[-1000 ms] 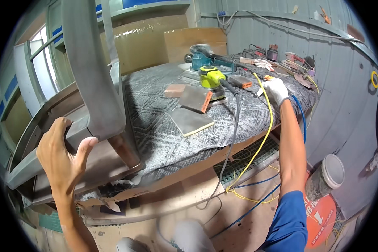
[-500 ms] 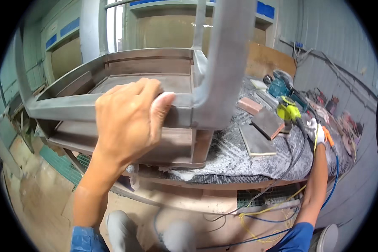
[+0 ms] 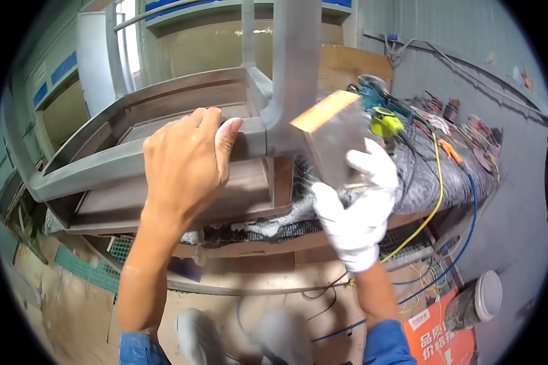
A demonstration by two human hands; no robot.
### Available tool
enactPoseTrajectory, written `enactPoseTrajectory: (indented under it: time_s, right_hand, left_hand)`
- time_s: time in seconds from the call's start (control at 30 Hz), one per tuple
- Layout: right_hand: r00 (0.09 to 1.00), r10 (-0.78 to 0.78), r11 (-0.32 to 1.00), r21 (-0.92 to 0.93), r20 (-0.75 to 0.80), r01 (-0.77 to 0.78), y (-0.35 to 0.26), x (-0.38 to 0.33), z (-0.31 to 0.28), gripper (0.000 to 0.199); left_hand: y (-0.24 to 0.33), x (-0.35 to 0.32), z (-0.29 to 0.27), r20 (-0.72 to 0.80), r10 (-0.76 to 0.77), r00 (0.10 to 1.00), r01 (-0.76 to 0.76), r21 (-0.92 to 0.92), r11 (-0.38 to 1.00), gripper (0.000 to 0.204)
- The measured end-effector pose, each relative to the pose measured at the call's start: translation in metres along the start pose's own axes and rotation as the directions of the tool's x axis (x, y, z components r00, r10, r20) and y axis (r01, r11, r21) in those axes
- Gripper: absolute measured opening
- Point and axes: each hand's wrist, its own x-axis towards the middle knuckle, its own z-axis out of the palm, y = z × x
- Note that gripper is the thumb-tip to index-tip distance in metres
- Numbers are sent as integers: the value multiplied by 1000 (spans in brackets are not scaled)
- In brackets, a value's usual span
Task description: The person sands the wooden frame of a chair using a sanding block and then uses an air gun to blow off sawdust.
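Observation:
A grey wooden furniture frame point(image 3: 79, 163) with tray-like tiers and upright posts stands at the left and centre on a bench. My bare left hand point(image 3: 186, 161) is closed over its front rail, thumb on the near side and fingertips hidden beyond. In a white glove, my right hand point(image 3: 362, 204) holds up a flat dark sanding block point(image 3: 335, 143) with a bright orange edge, just right of the frame's thick post. Thumb and fingers grip its lower end; the block is slightly blurred.
A patterned grey blanket point(image 3: 429, 185) covers the bench's right part. On it lie a lime-green power tool point(image 3: 385, 123), a teal tool point(image 3: 371, 90) and an orange hose connector point(image 3: 450, 151). Yellow and blue hoses point(image 3: 473, 210) hang down past a bucket point(image 3: 487, 295).
My right hand has left the orange connector, moved left and picked up the sanding block. My left hand stays on the rail. The view has shifted to the right.

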Motion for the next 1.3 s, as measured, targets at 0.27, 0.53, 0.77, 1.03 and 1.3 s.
enactPoseTrajectory:
  time_s: [0.27,0.53,0.77,1.03,1.3]
  right_hand:
    - [983,77,953,-277,-165,-121,-33,-4,51,66]
    - [995,41,949,-309,-89,-67,-55,-31,57,89]
    - [983,-47,963,-270,-178,-3,-57,-9,64,69]
    - [968,49,999,32,-248,-42,-55,2,74,61]
    - [987,-70,922,-386,-147,8,-59,-6,62,56]
  left_hand:
    - [-37,-4,-17,70,-187,980,182,73,981,66]
    - [-41,-15,-17,-69,-155,986,159,59,986,60]
    - [-40,-15,-12,-166,-104,981,115,60,992,52]
    - [-41,-16,-11,-196,-91,976,104,55,993,50]
    - [-40,-17,-10,-205,-103,973,113,39,993,49]
